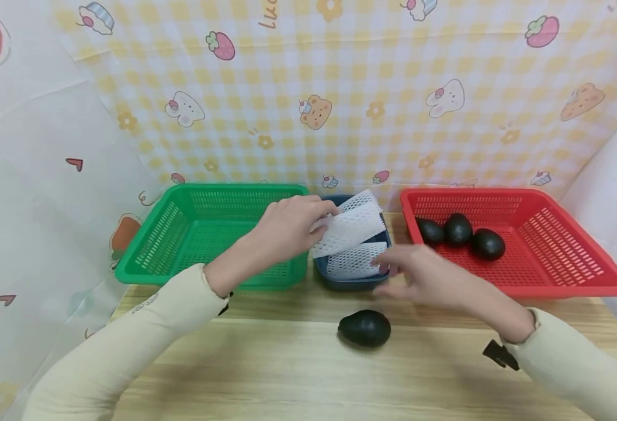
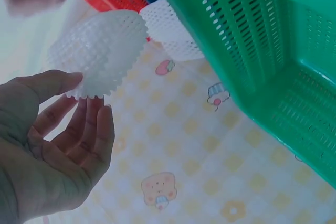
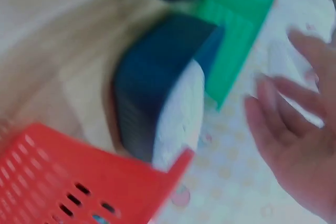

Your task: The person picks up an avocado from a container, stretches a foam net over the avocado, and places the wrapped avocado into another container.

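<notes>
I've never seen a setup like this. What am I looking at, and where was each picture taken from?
There's no machine here: these are a person's bare hands. The wide picture comes from a camera worn on the head, looking forward and down. The other two come from cameras on the left and right wrists.

On the table are a green basket at left, a blue box in the middle and a red basket at right with three avocados. One more avocado lies in front of the box.

The left hand pinches a white net. The right hand holds nothing, its fingers near another net in the box.
</notes>
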Tool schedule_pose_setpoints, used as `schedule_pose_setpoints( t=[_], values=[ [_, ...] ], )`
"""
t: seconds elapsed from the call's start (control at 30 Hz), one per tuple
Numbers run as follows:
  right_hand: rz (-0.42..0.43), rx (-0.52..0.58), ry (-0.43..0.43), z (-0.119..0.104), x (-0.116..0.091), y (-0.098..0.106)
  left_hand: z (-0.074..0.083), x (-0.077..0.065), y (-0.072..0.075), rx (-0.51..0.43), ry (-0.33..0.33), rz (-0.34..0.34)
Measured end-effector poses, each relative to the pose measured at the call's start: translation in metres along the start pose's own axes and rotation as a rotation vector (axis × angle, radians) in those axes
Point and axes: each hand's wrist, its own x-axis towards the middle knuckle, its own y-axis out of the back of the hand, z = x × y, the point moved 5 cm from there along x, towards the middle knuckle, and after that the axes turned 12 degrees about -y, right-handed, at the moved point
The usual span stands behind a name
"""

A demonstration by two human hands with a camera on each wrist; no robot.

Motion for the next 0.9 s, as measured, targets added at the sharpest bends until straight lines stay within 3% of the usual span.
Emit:
schedule_pose_setpoints(
  t=[0.1, 0.17, 0.3, 0.4, 0.5, 0.6, 0.67, 0.77, 0.9],
  values=[
    [0.267, 0.039, 0.006, 0.003, 0.003, 0.026, -0.002, 0.0, 0.004, -0.018, 0.001, 0.008],
    [0.372, 0.08, -0.015, 0.006, 0.005, 0.036, -0.002, 0.0, 0.006, -0.041, -0.001, 0.009],
    [0.404, 0.206, -0.038, 0.009, 0.012, 0.037, -0.002, 0.002, 0.007, -0.155, -0.042, 0.015],
    [0.419, 0.323, -0.045, 0.011, 0.015, 0.035, -0.003, 0.003, 0.007, -0.323, -0.111, 0.012],
    [0.472, 0.435, -0.057, 0.009, 0.016, 0.037, -0.009, -0.002, 0.007, -0.522, -0.164, -0.038],
    [0.514, 0.517, -0.073, -0.003, 0.013, 0.042, -0.018, -0.012, 0.006, -0.701, -0.162, -0.11],
    [0.531, 0.566, -0.084, -0.007, 0.012, 0.042, -0.024, -0.018, 0.004, -0.783, -0.139, -0.119],
    [0.553, 0.641, -0.082, -0.003, 0.011, 0.034, -0.03, -0.023, 0.001, -0.816, -0.102, -0.037],
    [0.55, 0.701, -0.027, 0.006, 0.015, 0.019, -0.035, -0.023, -0.003, -0.724, -0.042, 0.144]
  ],
)
